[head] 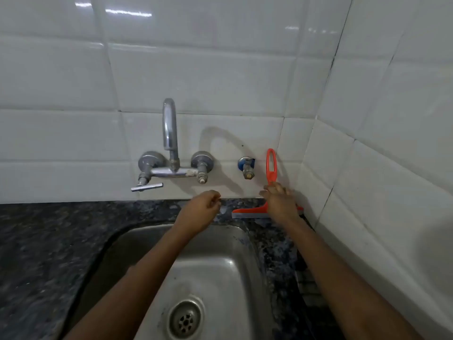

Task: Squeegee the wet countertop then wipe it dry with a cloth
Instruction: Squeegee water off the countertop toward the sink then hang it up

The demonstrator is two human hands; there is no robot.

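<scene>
Seen from above the sink (241,244): right hand (279,203) closed around the lower handle of the orange squeegee (270,168), which stands upright against the tiled wall (220,77) in the far right corner, blade down on the dark stone table (49,241). Left hand (201,211) loosely curled and holding nothing, hovering just left of the blade over the strip of table behind the sink. No cloth in view.

Judged to be the start of the squeegee step, tool gripped but no stroke made. For a clean pass: blade edge kept flat and fully touching the table, handle tipped toward the body, steady downward pressure, one long pull from the wall toward the sink so water runs over the rim. Overlapping strokes along the back strip, with care near the tap (171,153) and the small valve (247,168) beside the handle.

Both forearms stretched forward across the basin, the right reaching furthest into the corner with wrist near straight, the left bent slightly inward, knuckles up.
</scene>
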